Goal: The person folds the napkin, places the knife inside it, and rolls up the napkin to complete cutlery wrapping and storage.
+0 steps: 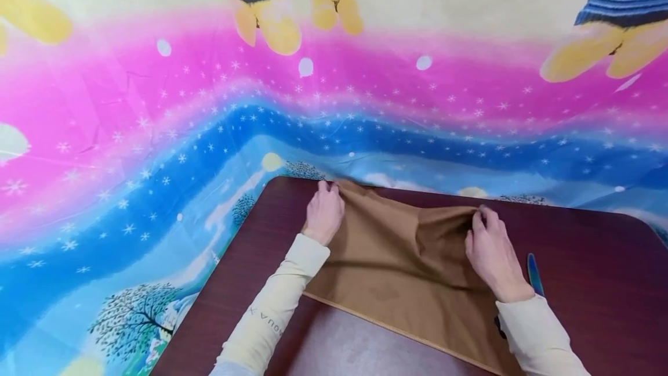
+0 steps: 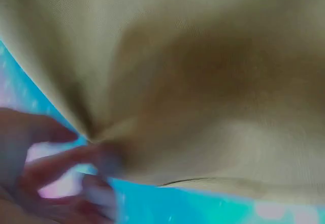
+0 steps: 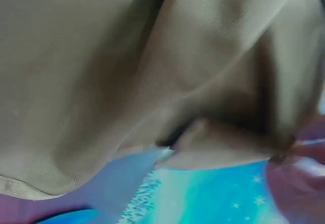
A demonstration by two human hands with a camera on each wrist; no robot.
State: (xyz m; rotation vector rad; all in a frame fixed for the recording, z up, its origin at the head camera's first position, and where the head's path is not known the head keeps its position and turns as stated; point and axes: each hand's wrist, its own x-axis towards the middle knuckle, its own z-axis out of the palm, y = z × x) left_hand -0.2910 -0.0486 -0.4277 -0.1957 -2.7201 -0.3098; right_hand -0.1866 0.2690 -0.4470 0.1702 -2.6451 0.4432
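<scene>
A brown cloth [image 1: 386, 260] with a stitched hem along its near edge is spread over the dark table, its far part lifted into folds. My left hand [image 1: 325, 213] pinches its far left corner between thumb and fingers; the left wrist view shows the fingertips at the gathered cloth [image 2: 213, 107]. At the far right corner, my right hand [image 1: 493, 251] grips the fabric, which bunches into a deep fold beside the fingers. In the right wrist view, that hand [image 3: 299, 183] holds the cloth's edge at the right border.
To the right of my right hand, scissors with a blue blade [image 1: 533, 274] lie on the reddish-brown table [image 1: 595, 283], partly hidden by the sleeve. A greyish sheet [image 1: 355, 341] shows at the near side. A colourful printed curtain [image 1: 365, 91] hangs behind the table's far edge.
</scene>
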